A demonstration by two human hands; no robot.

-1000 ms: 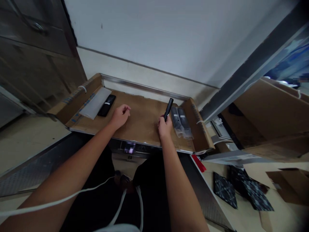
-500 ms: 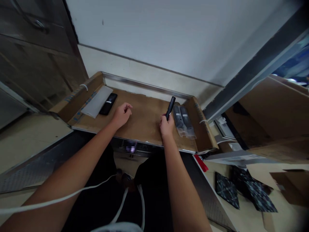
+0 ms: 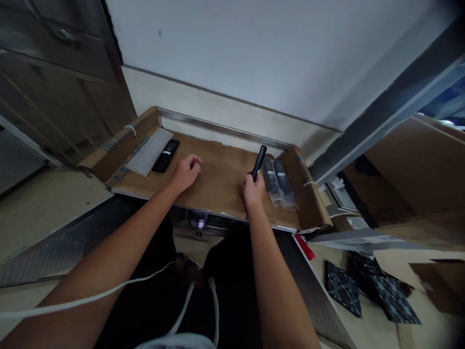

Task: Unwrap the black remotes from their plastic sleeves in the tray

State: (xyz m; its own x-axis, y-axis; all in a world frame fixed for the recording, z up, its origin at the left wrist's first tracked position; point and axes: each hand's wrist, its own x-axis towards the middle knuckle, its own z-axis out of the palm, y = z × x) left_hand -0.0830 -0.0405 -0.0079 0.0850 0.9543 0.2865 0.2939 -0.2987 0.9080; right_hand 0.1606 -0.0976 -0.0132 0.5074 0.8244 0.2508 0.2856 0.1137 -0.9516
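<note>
My right hand (image 3: 253,189) is wrapped round the lower end of a black, stick-like object (image 3: 259,161), which points up and away. Just right of it, two dark items in clear plastic sleeves (image 3: 279,182) lie side by side on the cardboard-lined tray (image 3: 218,169). My left hand (image 3: 187,170) rests over the tray's left half with loosely curled fingers slightly apart and nothing in them. Beside it on the left lies a black device with a small white label (image 3: 166,156), next to a flat white sleeve (image 3: 148,152).
Cardboard side walls (image 3: 312,194) stand at both tray ends, below a white wall panel (image 3: 236,53). A large cardboard box (image 3: 417,179) is at the right. Dark patterned bags (image 3: 343,288) lie on the floor. A white cable (image 3: 109,293) crosses my left forearm.
The whole view has shifted slightly, moving the scene a little to the right. Both hands keep their poses, and the black object remains in my right hand.
</note>
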